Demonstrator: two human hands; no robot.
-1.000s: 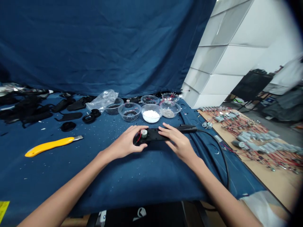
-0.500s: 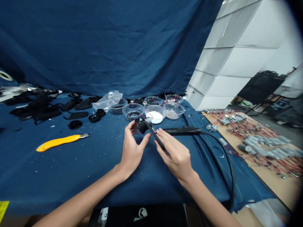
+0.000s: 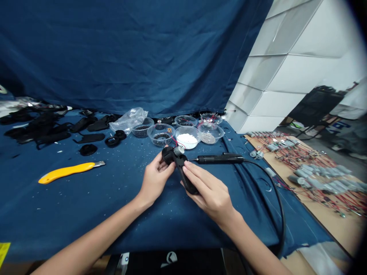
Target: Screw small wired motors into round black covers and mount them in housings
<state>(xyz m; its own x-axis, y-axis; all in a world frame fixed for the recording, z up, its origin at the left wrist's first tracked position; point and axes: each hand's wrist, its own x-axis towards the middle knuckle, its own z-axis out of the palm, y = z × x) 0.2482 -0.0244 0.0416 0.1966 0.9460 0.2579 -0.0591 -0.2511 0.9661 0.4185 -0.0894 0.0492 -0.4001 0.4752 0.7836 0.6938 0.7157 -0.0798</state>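
Both my hands hold one long black plastic part (image 3: 180,166) lifted off the blue cloth. My left hand (image 3: 155,178) pinches its rounded far end, where a small grey motor with red wires sits. My right hand (image 3: 210,193) grips the near end of the part from below, fingers wrapped along it. A black corded pen-shaped tool (image 3: 220,158) lies on the cloth just right of my hands.
Several clear plastic bowls (image 3: 187,136) of small parts stand behind my hands. A yellow utility knife (image 3: 69,171) lies at the left. Black plastic parts (image 3: 51,130) spread across the far left. Small motors with red wires (image 3: 309,172) cover the wooden table at right.
The black part lay flat on the cloth under both hands; they have lifted it, tilted it and turned it so that it points away from me.
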